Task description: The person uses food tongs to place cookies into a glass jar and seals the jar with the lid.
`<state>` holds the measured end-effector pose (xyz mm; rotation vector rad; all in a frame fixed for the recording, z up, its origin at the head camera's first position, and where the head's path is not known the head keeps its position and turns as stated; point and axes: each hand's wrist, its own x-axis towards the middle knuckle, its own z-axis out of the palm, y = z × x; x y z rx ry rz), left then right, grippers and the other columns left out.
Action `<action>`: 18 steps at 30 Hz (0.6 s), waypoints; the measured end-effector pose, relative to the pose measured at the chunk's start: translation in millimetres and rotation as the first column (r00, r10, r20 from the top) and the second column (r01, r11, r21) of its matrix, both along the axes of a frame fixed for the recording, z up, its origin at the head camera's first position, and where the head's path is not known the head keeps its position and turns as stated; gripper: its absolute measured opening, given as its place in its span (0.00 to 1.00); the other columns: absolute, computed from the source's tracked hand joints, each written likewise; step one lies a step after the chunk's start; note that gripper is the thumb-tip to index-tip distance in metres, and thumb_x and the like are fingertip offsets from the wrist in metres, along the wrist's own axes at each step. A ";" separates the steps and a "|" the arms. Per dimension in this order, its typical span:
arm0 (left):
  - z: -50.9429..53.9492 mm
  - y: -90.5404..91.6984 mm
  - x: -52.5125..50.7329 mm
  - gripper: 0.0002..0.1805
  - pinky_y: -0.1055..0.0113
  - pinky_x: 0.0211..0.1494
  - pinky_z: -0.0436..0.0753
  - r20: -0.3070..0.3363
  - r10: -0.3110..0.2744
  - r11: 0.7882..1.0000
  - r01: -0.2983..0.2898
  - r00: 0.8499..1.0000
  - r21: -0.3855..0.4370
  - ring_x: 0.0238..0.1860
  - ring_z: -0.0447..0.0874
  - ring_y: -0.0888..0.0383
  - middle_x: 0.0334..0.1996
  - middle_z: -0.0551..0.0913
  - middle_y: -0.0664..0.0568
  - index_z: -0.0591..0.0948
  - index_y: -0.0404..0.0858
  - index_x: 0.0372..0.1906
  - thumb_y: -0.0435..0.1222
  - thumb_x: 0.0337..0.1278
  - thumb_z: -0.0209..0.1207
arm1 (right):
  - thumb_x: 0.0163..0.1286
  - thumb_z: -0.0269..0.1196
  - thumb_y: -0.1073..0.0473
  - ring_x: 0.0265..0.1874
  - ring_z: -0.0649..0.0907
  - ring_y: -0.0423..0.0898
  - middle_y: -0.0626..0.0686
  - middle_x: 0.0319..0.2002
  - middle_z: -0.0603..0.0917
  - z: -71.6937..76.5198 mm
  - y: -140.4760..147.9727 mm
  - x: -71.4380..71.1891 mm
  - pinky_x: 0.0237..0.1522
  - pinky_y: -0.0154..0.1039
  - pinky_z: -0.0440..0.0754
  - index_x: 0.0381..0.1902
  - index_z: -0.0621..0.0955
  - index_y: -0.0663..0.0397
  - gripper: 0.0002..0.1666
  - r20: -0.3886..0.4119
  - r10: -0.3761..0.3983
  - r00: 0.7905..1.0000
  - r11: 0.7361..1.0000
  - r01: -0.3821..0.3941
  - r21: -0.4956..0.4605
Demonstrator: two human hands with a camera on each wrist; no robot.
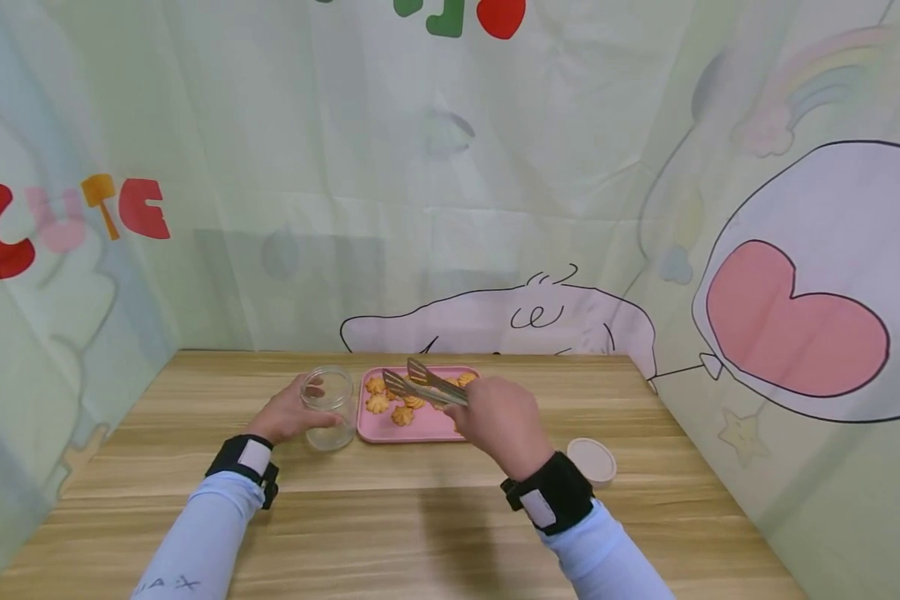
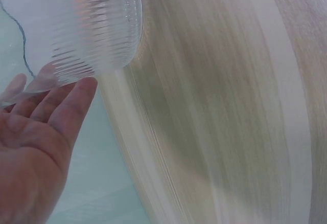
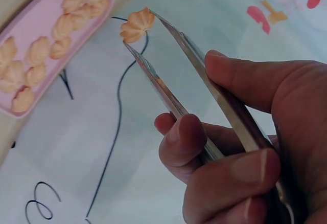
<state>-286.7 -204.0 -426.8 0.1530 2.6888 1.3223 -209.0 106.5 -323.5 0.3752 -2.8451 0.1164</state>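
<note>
My left hand [image 1: 288,412] [image 2: 41,137] grips the clear glass jar [image 1: 330,435] [image 2: 99,29], which is open at the top and stands left of the pink tray [image 1: 420,435] [image 3: 61,75]. Fingers and thumb lie round its side; in the left wrist view the fingertips touch the ribbed glass. Metal tongs [image 1: 435,392] [image 3: 225,101] are pinched in my right hand [image 1: 504,423] [image 3: 219,183], their tips over the tray's left part. Between those tips the right wrist view has one golden cookie [image 3: 137,25]. Several cookies [image 1: 402,415] [image 3: 38,50] lie on the tray.
A round whitish lid [image 1: 591,461] lies on the wooden table [image 1: 360,533] at the right, beside my right wrist. Printed cloth [image 1: 285,167] hangs behind the table and along both sides.
</note>
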 end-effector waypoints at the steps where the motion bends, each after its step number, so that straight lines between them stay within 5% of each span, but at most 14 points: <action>1: 0.1 0.0 0.1 0.48 0.38 0.62 0.70 0.001 0.001 1.000 -0.001 1.000 0.001 0.63 0.69 0.32 0.65 0.68 0.29 0.59 0.29 0.71 0.44 0.52 0.72 | 0.61 0.70 0.41 0.12 0.68 0.42 0.45 0.12 0.65 2.8 -2.4 0.4 0.12 0.36 0.62 0.14 0.74 0.49 0.27 -0.009 0.005 1.000 1.000 -0.005 0.006; 13: 1.7 -0.5 1.0 0.48 0.38 0.63 0.69 -0.003 -0.008 1.000 0.008 1.000 0.010 0.64 0.67 0.31 0.65 0.68 0.28 0.58 0.28 0.71 0.43 0.52 0.72 | 0.63 0.67 0.39 0.12 0.67 0.41 0.44 0.13 0.65 27.3 -37.4 4.4 0.10 0.36 0.62 0.23 0.81 0.49 0.21 -0.057 0.073 0.996 0.996 -0.070 0.046; 18: 2.7 -0.5 1.3 0.49 0.38 0.64 0.68 -0.001 -0.017 1.000 0.017 1.000 0.010 0.64 0.67 0.31 0.65 0.68 0.28 0.58 0.28 0.72 0.43 0.52 0.72 | 0.63 0.68 0.40 0.11 0.66 0.40 0.43 0.12 0.64 29.3 -50.0 5.4 0.09 0.35 0.61 0.19 0.76 0.48 0.23 -0.104 0.132 0.986 0.991 -0.127 0.050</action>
